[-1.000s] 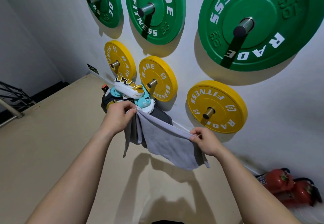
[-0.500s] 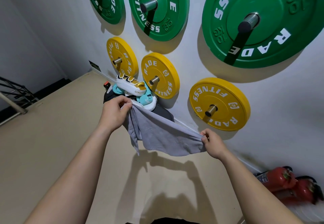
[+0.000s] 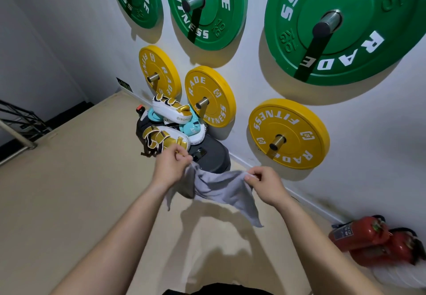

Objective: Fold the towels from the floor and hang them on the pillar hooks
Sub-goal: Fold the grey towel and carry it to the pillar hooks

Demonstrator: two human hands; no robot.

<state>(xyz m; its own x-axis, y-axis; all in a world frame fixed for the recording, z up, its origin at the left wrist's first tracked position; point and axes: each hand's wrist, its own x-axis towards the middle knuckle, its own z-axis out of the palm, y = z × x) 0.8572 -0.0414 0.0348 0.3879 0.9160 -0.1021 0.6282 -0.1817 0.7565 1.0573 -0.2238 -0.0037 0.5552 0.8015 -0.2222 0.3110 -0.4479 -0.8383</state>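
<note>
Slack is the trouble here. The grey towel (image 3: 221, 188) hangs in the air above the floor (image 3: 69, 191), bunched between both grips. The left grip (image 3: 169, 168) pinches one top corner, fingers curled tight on the cloth, and the right grip (image 3: 265, 185) pinches the other. The middle sags and one tail dangles low. With the corners this close together and the cloth rumpled, a fold would likely come out crooked, edges unmatched. A thin fingertip pinch may also let a corner slip — the towel would drop to the floor, or snag the boxing pads (image 3: 171, 112) piled just beyond against the wall. No pillar hooks are in view.
</note>
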